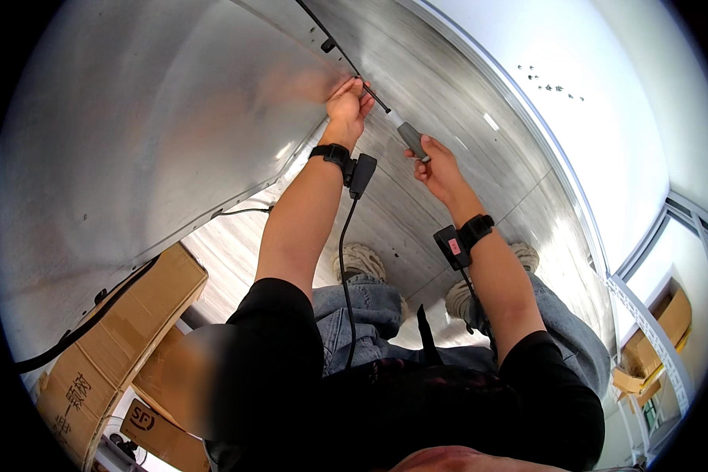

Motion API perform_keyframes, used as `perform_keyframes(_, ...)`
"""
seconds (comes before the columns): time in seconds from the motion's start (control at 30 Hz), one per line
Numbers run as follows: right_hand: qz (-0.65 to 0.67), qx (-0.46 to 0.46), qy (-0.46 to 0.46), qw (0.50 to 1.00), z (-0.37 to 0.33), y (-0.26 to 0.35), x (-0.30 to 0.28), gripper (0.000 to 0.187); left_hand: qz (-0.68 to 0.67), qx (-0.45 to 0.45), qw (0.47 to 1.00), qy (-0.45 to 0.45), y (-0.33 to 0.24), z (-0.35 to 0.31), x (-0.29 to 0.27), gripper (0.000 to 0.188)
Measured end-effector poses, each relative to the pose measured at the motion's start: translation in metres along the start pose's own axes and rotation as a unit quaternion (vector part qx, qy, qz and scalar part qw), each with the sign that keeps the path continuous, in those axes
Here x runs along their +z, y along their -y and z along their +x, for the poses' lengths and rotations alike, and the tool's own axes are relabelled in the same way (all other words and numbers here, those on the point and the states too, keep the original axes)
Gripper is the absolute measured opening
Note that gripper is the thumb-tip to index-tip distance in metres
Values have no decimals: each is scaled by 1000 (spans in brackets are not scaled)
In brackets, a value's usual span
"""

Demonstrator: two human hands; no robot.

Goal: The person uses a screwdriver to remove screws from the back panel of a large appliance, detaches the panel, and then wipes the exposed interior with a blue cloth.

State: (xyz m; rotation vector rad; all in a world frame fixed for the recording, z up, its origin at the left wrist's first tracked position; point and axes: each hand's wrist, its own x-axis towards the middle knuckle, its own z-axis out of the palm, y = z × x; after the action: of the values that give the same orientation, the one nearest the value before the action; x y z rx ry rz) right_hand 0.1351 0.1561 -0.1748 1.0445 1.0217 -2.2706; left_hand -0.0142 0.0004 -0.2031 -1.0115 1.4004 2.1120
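Observation:
A large silvery metal panel [173, 102] fills the left side. A thin black cable [377, 98] runs along its far edge, its free end pointing toward my right hand. At that edge, my left hand [351, 104] is closed on the cable, fingertips pinching it close to the metal. My right hand [442, 167] grips a grey-handled tool [414, 141]. The tool's pale tip sits very near the cable's end; whether they touch I cannot tell. Glare on the tip hides its exact kind.
Cardboard boxes [118, 330] stand at the lower left below the panel. A thicker black cable [94, 334] bends along the panel's near edge. Grey wood-look floor [448, 86] lies beneath my hands. A white wall [598, 102] curves up on the right, with shelving and another carton [669, 322] beyond.

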Motion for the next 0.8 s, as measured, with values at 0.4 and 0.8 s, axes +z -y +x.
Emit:
perform_keyframes(0.4, 20, 16, 6, 1000, 3, 7, 0, 30, -20, 8, 1000, -2, 1, 4, -2, 18)
perform_keyframes(0.8, -182, -72, -37, 980, 28, 3, 1, 38, -4, 28, 996, -80, 0, 0, 14, 23)
